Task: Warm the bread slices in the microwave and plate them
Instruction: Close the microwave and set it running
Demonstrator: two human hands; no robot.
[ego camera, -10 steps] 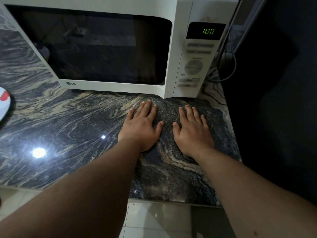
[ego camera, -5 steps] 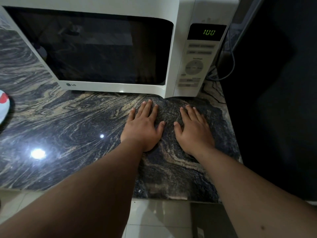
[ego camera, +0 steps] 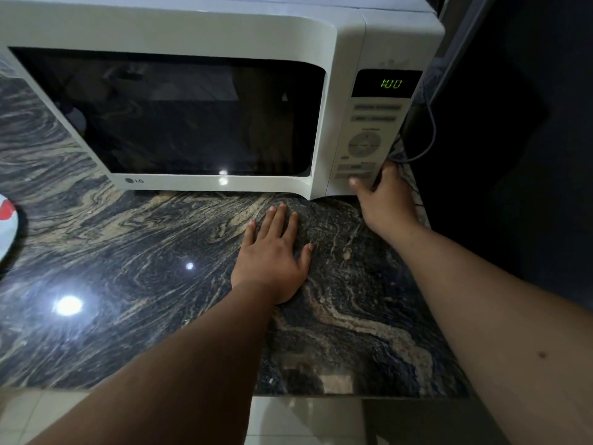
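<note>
A white microwave (ego camera: 199, 30) stands at the back of the marbled counter (ego camera: 128, 252), door closed. Its window is dark, so nothing inside can be made out. The green display (ego camera: 391, 83) reads 1:00. My right hand (ego camera: 383, 203) is at the lower right corner of the control panel (ego camera: 365, 146); the thumb presses a bottom button and the fingers wrap round the microwave's side. My left hand (ego camera: 272, 258) lies flat on the counter in front of the microwave, fingers straight. No bread is visible.
The edge of a white plate (ego camera: 6, 232) with a red mark shows at the far left. A grey cable (ego camera: 430, 130) hangs to the right of the microwave beside a dark wall. Pale floor tiles lie below the counter's front edge.
My right hand has lifted off the counter and moved up to the microwave's lower right corner, thumb on the panel. My left hand stays flat. The view has moved closer.
</note>
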